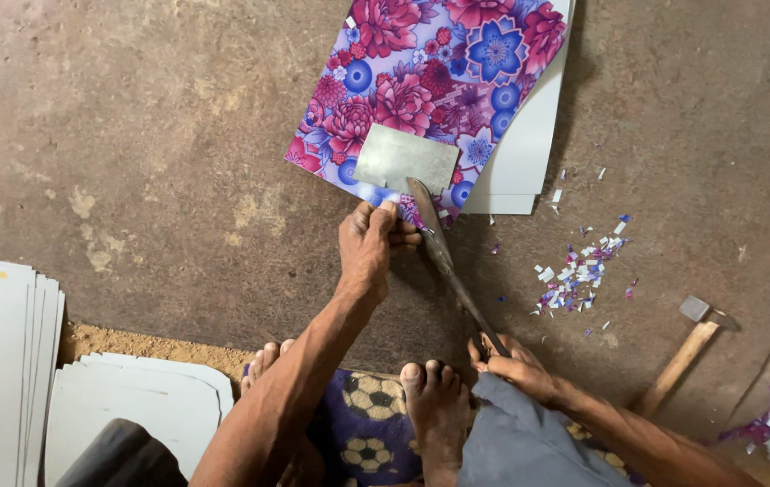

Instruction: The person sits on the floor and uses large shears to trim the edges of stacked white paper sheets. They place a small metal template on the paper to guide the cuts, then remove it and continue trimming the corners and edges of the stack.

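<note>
The flowered sheet [421, 81] lies flat on the brown floor [151, 162], printed side up, on top of plain white sheets [529, 153] whose edges show along its right side. A grey metal template [403, 160] rests on its near corner, and I see the tip of the long shears [444, 257] meeting the sheet just below that plate. My left hand [369, 243] is closed over the sheet's near edge, fingers curled and touching the corner right beside the blade; my right hand [516, 365] is wrapped tight around the shears' handle end, low and close to my bare foot [435, 401], so the sheet sits ahead of both hands with the tool bridging the gap. From here I judge the main risk is to my left fingers, which sit almost against the cutting edge; a slip of the blade would reach them. The template looks loose, so a nudge could shift it and spoil the cut line. Coloured paper scraps [579, 271] lie scattered to the right, a hammer [692, 338] beyond them, and more white stacks [6, 361] at left.
</note>
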Action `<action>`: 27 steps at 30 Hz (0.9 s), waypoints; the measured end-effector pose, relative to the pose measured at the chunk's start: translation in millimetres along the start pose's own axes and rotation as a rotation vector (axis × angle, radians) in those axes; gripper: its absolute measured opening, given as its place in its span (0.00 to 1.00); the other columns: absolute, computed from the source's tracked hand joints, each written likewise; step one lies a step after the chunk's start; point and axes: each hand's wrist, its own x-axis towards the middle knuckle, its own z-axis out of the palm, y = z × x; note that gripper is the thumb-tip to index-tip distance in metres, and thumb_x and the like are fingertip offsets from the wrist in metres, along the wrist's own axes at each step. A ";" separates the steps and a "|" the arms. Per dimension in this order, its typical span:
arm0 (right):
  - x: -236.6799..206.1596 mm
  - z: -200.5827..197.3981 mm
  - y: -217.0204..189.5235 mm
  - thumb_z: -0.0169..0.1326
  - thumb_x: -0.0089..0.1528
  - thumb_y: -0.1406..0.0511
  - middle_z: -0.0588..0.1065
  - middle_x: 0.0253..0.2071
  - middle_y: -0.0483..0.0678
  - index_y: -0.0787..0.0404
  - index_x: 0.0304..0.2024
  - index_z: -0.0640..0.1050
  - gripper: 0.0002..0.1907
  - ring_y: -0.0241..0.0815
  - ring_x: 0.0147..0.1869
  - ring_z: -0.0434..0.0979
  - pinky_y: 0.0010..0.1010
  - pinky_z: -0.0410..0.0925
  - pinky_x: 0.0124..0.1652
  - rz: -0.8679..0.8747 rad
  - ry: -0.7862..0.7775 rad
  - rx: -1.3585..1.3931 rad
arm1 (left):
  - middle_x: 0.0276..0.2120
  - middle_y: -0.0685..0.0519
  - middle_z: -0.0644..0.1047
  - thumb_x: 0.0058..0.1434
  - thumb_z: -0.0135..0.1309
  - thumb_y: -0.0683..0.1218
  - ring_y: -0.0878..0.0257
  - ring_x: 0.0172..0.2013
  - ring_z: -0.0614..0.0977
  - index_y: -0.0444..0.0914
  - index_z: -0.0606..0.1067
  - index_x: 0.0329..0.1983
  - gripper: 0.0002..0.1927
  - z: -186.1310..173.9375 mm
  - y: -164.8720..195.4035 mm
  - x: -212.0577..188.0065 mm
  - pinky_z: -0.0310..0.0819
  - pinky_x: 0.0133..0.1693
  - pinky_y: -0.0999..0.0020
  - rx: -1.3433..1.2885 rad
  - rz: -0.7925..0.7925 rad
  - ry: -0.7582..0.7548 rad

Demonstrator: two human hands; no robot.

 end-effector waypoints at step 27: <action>-17.5 94.6 -24.7 0.44 0.66 0.54 0.75 0.35 0.48 0.58 0.47 0.75 0.17 0.44 0.38 0.75 0.37 0.70 0.40 0.090 0.759 -0.765 | 0.40 0.47 0.83 0.64 0.59 0.49 0.54 0.39 0.85 0.30 0.77 0.49 0.17 75.9 -44.9 -14.4 0.81 0.47 0.56 -0.277 -0.162 -0.179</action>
